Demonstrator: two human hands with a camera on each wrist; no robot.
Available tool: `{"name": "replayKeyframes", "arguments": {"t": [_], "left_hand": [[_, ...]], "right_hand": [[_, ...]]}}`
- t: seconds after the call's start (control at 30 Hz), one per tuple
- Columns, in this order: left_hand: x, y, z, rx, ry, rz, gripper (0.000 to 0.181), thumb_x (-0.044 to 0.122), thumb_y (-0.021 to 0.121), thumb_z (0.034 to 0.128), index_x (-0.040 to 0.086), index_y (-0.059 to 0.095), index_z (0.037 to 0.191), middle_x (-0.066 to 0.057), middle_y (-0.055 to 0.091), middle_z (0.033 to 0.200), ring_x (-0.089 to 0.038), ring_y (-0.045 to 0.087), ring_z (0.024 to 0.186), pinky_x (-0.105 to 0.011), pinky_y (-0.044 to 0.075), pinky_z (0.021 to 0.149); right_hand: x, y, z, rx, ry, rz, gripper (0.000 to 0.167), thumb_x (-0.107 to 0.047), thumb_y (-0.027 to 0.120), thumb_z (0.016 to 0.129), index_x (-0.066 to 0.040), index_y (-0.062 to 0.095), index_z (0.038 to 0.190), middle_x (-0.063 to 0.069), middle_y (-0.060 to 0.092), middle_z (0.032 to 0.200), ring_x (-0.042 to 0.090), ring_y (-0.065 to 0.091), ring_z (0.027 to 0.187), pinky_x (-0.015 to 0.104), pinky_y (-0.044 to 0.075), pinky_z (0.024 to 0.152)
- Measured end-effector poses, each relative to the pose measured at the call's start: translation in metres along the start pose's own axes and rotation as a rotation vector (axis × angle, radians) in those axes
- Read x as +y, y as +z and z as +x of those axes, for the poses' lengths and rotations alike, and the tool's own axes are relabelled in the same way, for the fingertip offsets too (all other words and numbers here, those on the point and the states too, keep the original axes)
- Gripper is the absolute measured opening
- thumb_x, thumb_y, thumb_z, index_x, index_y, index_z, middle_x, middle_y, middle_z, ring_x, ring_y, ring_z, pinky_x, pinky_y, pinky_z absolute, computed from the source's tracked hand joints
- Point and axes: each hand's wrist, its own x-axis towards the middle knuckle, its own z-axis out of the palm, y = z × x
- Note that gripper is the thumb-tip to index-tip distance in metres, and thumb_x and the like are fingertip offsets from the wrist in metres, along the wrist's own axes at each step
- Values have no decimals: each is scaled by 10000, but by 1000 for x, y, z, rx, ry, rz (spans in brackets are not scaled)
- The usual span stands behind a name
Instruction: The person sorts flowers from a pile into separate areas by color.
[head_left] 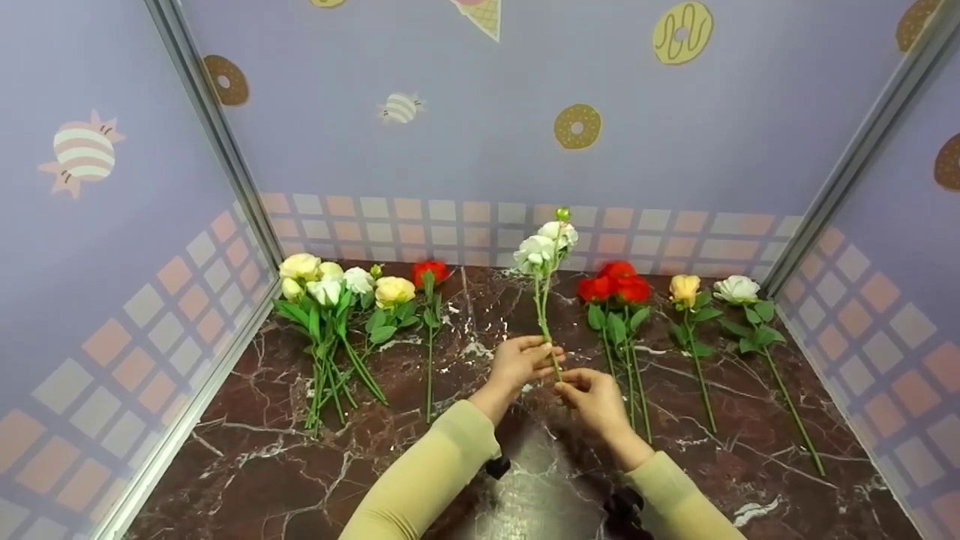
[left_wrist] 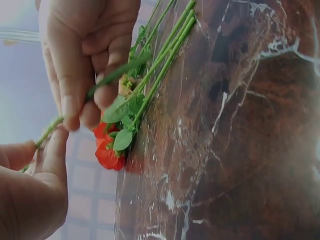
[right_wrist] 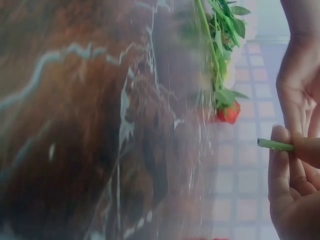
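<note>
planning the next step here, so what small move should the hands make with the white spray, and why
I'd probably lower the white spray into the gap between the lone red flower and the red cluster: the left hand and right hand hold its stem above the table, while those red flowers lie on either side.

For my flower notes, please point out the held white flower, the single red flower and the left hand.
Held white flower [head_left: 535, 253]: head view, lower bloom.
Single red flower [head_left: 429, 271]: head view, petals.
Left hand [head_left: 519, 362]: head view, its middle.
</note>
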Motion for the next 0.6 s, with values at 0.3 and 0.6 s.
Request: {"name": "replayKeyframes", "arguments": {"t": [0.3, 0.6], "left_hand": [[2, -51, 7, 118, 8, 70, 300, 4, 616, 1002, -181, 598, 1238, -289, 749, 1082, -254, 789, 893, -426, 641, 892], [10, -116, 14, 420, 63, 363, 250, -4, 658, 968, -157, 670, 1165, -331, 724, 1086, -285, 750, 831, -376, 661, 757]], "right_hand": [[7, -36, 5, 77, 18, -53, 138, 54, 747, 886, 124, 733, 1005, 229, 770, 856, 105, 699, 613, 203, 570, 540], [15, -87, 4, 112, 53, -164, 186, 20, 736, 918, 119, 727, 1075, 238, 775, 929, 88, 724, 662, 196, 601, 605]]}}
